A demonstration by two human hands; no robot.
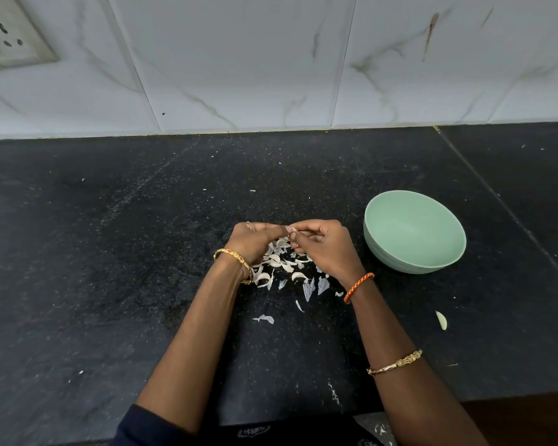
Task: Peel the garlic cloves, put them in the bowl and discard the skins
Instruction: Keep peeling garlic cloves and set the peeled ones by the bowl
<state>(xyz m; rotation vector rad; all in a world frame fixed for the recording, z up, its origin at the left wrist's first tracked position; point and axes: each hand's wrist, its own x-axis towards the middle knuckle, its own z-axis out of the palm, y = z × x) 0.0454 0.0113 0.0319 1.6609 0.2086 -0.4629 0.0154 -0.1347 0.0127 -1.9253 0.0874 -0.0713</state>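
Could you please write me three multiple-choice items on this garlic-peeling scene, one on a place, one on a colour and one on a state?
1. Where does the bowl stand relative to the hands?
A. to their right
B. to their left
C. between them

2. What colour is the bowl?
A. red
B. pale green
C. black

3. What are the two hands doing?
A. lying flat on the counter
B. gripping the bowl
C. meeting in a pinch over the skin pile

Answers:
1 A, since it sits beyond the right hand.
2 B, its inside is pale green.
3 C, the left hand and right hand pinch a small white piece above the skin pile.
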